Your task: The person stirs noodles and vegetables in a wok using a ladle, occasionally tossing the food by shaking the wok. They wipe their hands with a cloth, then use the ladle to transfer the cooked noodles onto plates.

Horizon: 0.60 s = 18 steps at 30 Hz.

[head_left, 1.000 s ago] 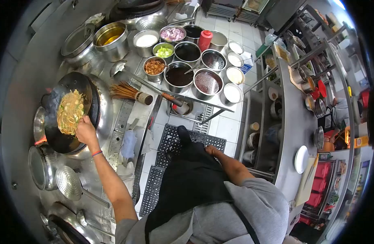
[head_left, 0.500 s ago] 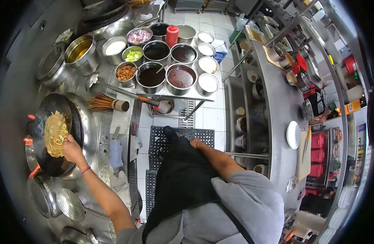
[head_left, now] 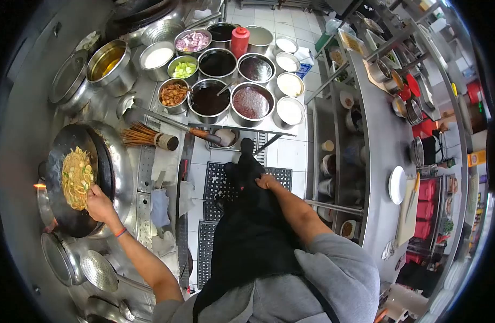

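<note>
My left hand [head_left: 101, 205] is closed at the near rim of a dark wok [head_left: 59, 204], which sits tilted over the burner. The grip itself is hidden behind my fingers. Fried noodles [head_left: 77, 177] with bits of green lie in the wok, just beyond my knuckles. My right hand [head_left: 267, 182] rests low in front of me against the black apron [head_left: 242, 226], its fingers curled. Whether it holds anything cannot be made out.
A bamboo brush [head_left: 150, 138] and a long-handled ladle [head_left: 166, 119] lie right of the wok. Metal pots of sauces [head_left: 208, 99] stand beyond. A perforated skimmer [head_left: 99, 269] is nearer me. Along the right runs a steel counter with a white plate [head_left: 397, 184].
The wok and my left hand have shifted slightly, and less flame shows around the wok. My view has moved a little, and a dark shoe shows further forward.
</note>
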{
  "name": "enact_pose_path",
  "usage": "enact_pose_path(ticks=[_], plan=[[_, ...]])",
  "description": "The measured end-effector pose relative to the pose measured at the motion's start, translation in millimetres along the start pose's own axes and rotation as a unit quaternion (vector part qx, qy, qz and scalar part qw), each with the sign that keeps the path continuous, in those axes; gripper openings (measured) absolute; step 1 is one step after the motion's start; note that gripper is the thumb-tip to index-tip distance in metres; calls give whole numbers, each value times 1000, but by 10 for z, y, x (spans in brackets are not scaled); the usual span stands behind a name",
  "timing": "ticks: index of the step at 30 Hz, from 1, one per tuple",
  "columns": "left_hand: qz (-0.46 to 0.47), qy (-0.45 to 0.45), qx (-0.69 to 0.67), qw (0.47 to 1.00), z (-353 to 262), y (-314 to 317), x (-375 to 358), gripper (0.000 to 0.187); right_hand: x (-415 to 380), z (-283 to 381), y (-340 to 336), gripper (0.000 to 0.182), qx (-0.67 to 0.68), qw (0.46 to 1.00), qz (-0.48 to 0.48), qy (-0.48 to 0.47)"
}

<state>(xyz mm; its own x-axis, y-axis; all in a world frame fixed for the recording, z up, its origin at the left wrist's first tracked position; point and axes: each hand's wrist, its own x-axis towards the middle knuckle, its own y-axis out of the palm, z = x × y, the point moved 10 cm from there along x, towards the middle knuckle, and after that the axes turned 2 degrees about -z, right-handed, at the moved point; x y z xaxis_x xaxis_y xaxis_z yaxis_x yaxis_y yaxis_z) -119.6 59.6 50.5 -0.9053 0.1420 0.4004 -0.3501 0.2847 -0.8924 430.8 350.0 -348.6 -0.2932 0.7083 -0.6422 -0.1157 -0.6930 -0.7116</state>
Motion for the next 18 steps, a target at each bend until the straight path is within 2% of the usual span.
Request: enact_pose_path(ticks=[2,6,8,9,11,12,14,15,17,18], plan=[[-16,2,-2,1000,-6,-43,-13,51,-2,0,120,67,-18,992,119,27],[-17,5,-6,1000,2,-53,-15,52,332,-161,590,80,23,987,156,-12],[-15,-4,0,1000,47,-40,-23,52,337,-200,755,87,-3,988,152,26],[-23,7,-1,1000,70,-35,-13,52,310,-136,755,87,-1,988,156,20],[-53,30,-9,998,50,-73,-12,50,258,-138,830,101,34,978,183,90],[-60,47,-4,997,54,-79,-13,49,393,-160,963,101,38,978,186,82],[-39,40,-17,998,136,-30,24,48,523,-331,1344,119,18,959,263,106],[-44,42,-10,998,139,-62,19,48,461,-245,1304,119,21,958,269,99],[-63,60,-21,996,80,-121,-6,48,312,-348,1194,123,88,946,243,194],[-66,63,-18,996,88,-123,-6,48,365,-353,1268,123,91,946,246,192]])
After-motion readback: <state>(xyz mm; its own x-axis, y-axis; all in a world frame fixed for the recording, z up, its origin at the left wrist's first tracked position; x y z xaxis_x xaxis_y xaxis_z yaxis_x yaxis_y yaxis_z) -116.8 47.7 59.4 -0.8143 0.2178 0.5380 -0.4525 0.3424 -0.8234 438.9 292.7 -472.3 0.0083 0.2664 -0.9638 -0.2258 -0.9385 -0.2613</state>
